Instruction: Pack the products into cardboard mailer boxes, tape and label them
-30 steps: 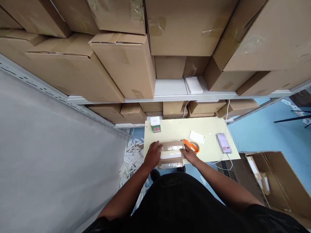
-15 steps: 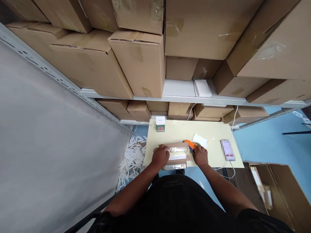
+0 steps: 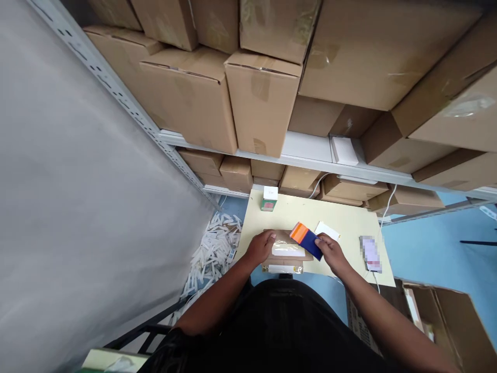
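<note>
A small brown cardboard parcel [image 3: 285, 252] with a white label and shiny clear tape lies at the near edge of a pale yellow table [image 3: 349, 220]. My left hand [image 3: 261, 246] rests on the parcel's left end, fingers curled over it. My right hand [image 3: 329, 249] grips an orange and blue tape dispenser [image 3: 306, 240], lifted over the parcel's right end.
A small white and green box [image 3: 269, 198] stands at the table's far left. A white card [image 3: 326, 230] and a phone with a cable [image 3: 370, 253] lie to the right. Cardboard boxes [image 3: 260, 98] fill shelves behind. White scraps [image 3: 212, 254] litter the floor at left; an open carton [image 3: 442, 316] is at right.
My right hand has taken up the tape dispenser from the table and raised it over the parcel's right end. My left hand stays on the parcel. The view has swung left.
</note>
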The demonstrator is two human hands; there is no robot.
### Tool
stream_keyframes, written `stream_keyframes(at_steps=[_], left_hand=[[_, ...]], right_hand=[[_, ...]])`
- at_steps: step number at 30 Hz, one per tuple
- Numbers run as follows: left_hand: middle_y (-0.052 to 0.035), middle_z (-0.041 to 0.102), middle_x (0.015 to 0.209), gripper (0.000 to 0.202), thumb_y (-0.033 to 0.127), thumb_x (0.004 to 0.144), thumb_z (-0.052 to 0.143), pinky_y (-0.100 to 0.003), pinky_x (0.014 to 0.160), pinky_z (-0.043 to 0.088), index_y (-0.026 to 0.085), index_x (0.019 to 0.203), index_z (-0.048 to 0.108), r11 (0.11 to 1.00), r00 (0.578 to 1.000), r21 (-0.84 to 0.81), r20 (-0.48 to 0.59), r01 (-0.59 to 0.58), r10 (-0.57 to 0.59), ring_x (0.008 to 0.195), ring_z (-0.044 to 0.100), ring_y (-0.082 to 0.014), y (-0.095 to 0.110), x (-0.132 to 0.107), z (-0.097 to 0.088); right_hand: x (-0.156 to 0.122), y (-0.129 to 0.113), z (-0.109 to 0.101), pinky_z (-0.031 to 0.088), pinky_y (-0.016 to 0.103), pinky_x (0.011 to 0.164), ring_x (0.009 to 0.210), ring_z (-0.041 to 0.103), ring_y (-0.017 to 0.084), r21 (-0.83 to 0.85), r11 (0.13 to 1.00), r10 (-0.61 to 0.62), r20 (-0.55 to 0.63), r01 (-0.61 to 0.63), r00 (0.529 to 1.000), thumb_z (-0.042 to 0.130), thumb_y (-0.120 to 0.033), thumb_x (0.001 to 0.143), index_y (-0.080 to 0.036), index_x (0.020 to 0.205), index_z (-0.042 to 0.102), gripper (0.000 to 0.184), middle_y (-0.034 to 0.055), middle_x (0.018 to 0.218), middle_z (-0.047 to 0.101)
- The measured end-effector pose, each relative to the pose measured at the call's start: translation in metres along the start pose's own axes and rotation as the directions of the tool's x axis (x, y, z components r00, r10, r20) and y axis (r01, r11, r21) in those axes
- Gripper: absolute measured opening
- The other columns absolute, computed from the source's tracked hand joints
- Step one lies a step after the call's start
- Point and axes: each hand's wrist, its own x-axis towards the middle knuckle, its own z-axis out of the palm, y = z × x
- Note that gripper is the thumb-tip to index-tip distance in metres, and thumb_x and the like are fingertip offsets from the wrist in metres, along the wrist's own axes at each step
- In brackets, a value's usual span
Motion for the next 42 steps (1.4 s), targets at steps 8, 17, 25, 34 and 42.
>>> stream_keyframes(at_steps=[8,17,25,34,42], left_hand=[[-0.0045,0.076,0.098,0.045,0.053,0.099,0.045,-0.033,0.085,0.052,0.019,0.1,0.074,0.908,0.99,-0.397,0.005,0.133,-0.143,0.094,0.068,-0.0225,-0.006,0.001,-0.001],[-0.003,0.074,0.084,0.034,0.042,0.095,0.048,-0.029,0.073,0.049,0.019,0.084,0.07,0.932,0.959,-0.298,-0.133,0.204,-0.252,0.08,0.067,-0.0193,-0.013,-0.005,0.006],[-0.0013,0.071,0.076,0.031,0.04,0.097,0.046,-0.029,0.074,0.048,0.021,0.087,0.069,0.938,0.898,-0.093,-0.271,0.334,-0.347,0.077,0.067,-0.0191,-0.063,-0.033,-0.009],[-0.0103,0.071,0.108,0.027,0.029,0.098,0.046,-0.039,0.096,0.051,0.018,0.106,0.069,0.966,0.905,-0.042,-0.339,0.257,-0.256,0.107,0.065,-0.0236,-0.078,-0.013,0.05],[-0.0145,0.028,0.169,0.086,0.031,0.084,0.062,-0.051,0.127,0.027,0.018,0.162,0.028,0.927,0.977,0.309,0.034,-0.21,0.21,0.156,0.026,-0.0321,-0.046,-0.028,0.026]], right_hand=[[0.033,-0.005,0.051,0.034,0.028,0.057,0.06,0.05,0.017,-0.21,0.977,0.032,0.223,0.016,0.974,0.056,-0.074,0.085,-0.023,0.059,0.049,0.057,-0.0022,0.059,0.05],[0.038,-0.02,0.053,0.031,0.028,0.052,0.051,0.051,0.016,-0.404,0.915,0.12,0.293,0.009,0.948,0.06,-0.076,0.082,-0.023,0.053,0.055,0.06,-0.0019,0.049,0.052],[0.043,-0.027,0.021,0.034,0.028,0.056,0.056,0.059,0.018,-0.632,0.771,0.193,0.346,0.076,0.918,0.054,-0.076,0.088,-0.022,0.058,0.064,0.063,0.0027,0.055,0.063],[0.039,-0.027,0.032,0.039,0.028,0.064,0.072,0.069,0.022,-0.741,0.66,0.186,0.317,0.12,0.93,0.047,-0.076,0.093,-0.022,0.077,0.078,0.065,0.0076,0.074,0.075],[0.039,-0.032,0.031,0.041,0.027,0.065,0.076,0.071,0.022,-0.702,0.709,0.225,0.313,0.065,0.923,0.05,-0.077,0.092,-0.024,0.091,0.083,0.062,0.0075,0.079,0.078]])
